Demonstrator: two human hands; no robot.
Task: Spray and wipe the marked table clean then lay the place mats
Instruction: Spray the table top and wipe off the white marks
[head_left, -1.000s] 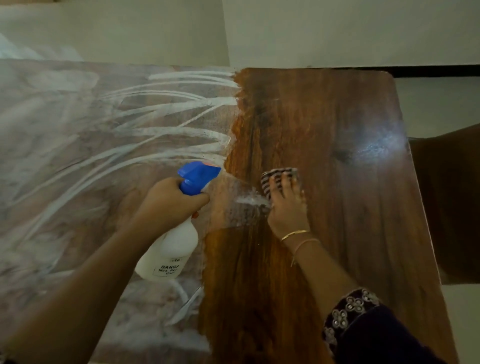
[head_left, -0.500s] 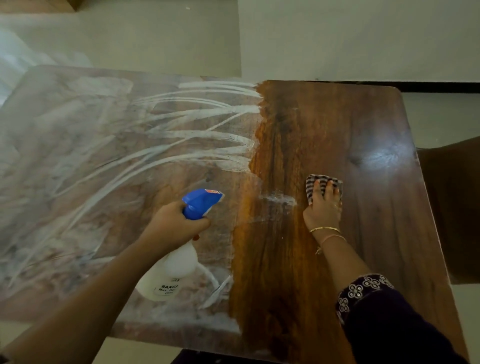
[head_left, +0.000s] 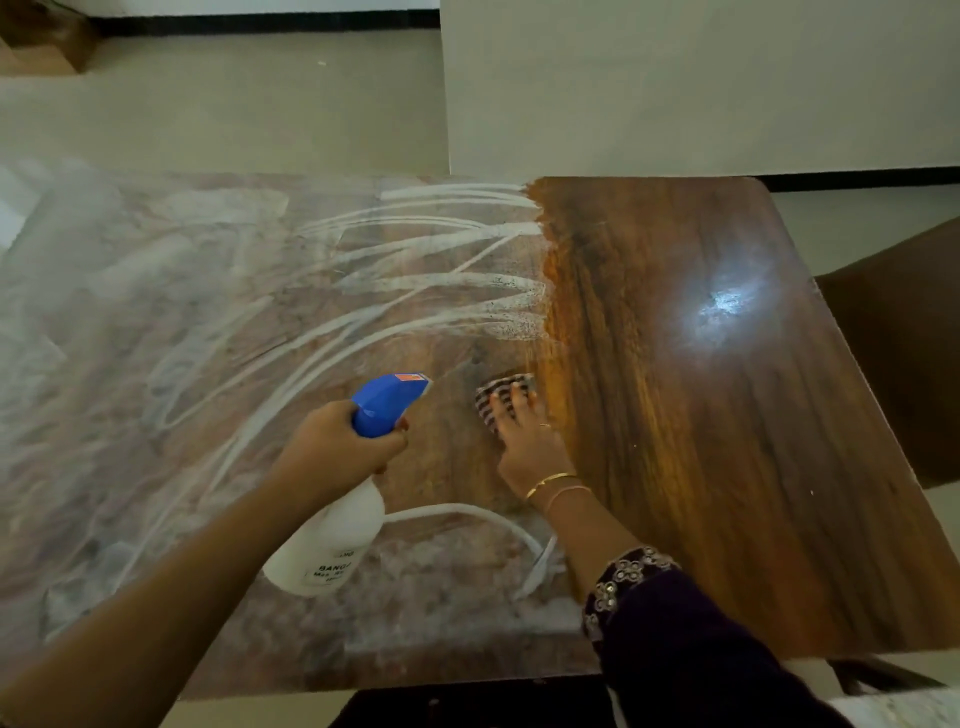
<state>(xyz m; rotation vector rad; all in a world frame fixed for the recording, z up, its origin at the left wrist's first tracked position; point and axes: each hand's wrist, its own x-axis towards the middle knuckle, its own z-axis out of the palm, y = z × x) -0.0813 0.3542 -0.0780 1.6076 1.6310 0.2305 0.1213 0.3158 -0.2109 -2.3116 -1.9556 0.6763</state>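
Sweeping back left, the right hand (head_left: 524, 441) presses the cloth (head_left: 501, 395) flat-fingered at the marks' (head_left: 415, 280) edge; the smear beside it is gone; the left hand (head_left: 332, 452) grips the bottle (head_left: 332, 545); half the table (head_left: 727, 467) stays chalky.

"BANG…" on spray bottle (head_left: 332, 543) label

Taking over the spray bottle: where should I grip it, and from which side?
Grip the spray bottle at the neck, just under the blue trigger head, from the near side, as the left hand does now. The nozzle points away and the white body is wider.
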